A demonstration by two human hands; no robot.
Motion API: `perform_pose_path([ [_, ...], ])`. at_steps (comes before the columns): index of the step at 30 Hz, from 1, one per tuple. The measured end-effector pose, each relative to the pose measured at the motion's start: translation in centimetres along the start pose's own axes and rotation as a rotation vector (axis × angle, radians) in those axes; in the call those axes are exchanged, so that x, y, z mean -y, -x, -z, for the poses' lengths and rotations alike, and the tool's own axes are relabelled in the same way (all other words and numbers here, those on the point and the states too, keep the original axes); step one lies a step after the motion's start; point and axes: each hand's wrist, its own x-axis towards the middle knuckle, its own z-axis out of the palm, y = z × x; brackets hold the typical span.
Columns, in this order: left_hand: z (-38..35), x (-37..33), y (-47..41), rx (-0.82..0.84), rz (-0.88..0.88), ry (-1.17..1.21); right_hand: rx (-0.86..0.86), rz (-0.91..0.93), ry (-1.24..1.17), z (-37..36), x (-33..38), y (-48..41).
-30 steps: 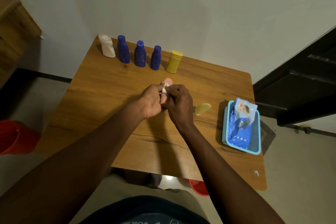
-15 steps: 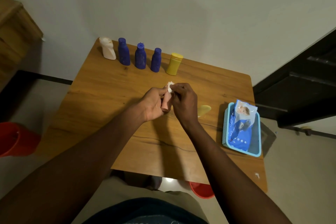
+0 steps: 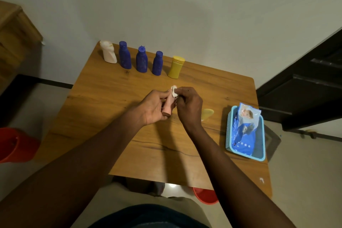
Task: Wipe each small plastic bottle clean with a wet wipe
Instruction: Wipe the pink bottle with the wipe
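Observation:
My left hand (image 3: 154, 106) grips a small pink bottle (image 3: 168, 105) above the middle of the wooden table (image 3: 103, 94). My right hand (image 3: 187, 106) pinches a white wet wipe (image 3: 174, 91) against the bottle's top end. A row of bottles stands at the table's far edge: a white one (image 3: 108, 52), three blue ones (image 3: 125, 55) (image 3: 141, 59) (image 3: 157, 63) and a yellow one (image 3: 176, 67). A pale yellow bottle (image 3: 207, 113) lies on its side just right of my right hand, partly hidden by it.
A light blue basket (image 3: 228, 135) at the table's right edge holds a blue pack of wipes (image 3: 243, 131). Red buckets sit on the floor at the left (image 3: 16, 144) and under the table's near edge (image 3: 205, 195). A dark door frame (image 3: 305, 87) stands right.
The wipe has moved from the bottle's side up to its top end, and the pink bottle now shows more of its body below my fingers. Both hands stay together over the table's middle.

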Motion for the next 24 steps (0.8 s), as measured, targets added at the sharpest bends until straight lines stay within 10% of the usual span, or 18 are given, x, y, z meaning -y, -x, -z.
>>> perform_pose_path([
  [24, 1.0, 1.3, -0.6, -0.016, -0.649, -0.689, 0.183, 0.166, 0.217, 0.8, 1.3, -0.7],
])
